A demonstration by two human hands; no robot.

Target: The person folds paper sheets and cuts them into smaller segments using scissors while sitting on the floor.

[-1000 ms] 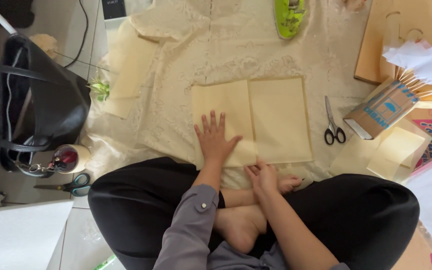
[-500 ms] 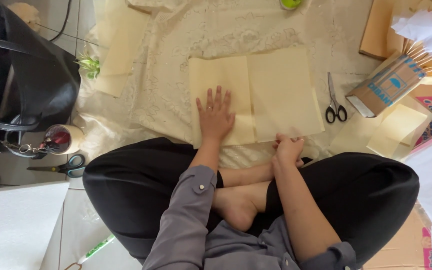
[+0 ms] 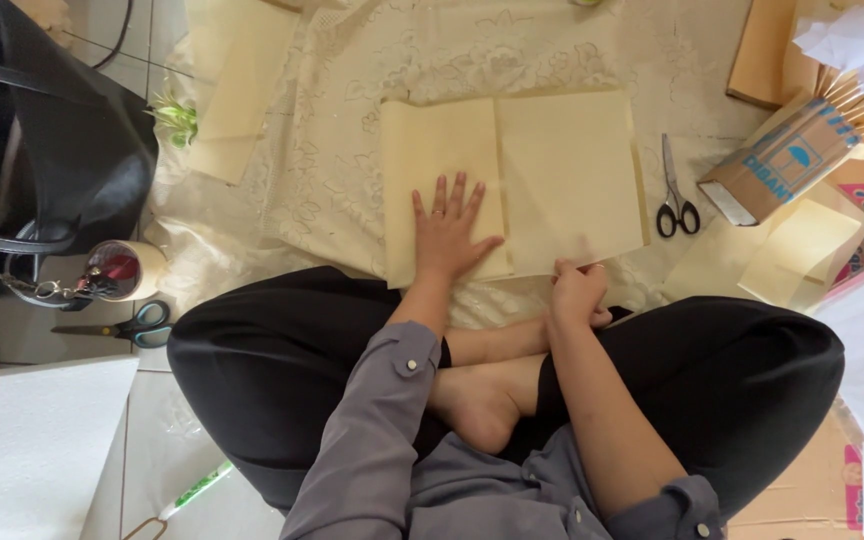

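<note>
I read this as a home floor used as a craft workspace. I see pale floor tiles with a lace cloth spread over them, and the person sits cross-legged on it. Around lie black-handled scissors, blue-handled scissors, a black handbag, cardboard boxes and loose cream sheets.

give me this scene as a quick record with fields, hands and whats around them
left hand: flat, fingers spread, pressing on the cream folded sheet
right hand: pinching the sheet's near edge
surface: lace cloth spread under the sheet
right of sheet: black-handled scissors, cardboard box
left side: black bag, teal-handled scissors
posture: person sitting cross-legged
</note>
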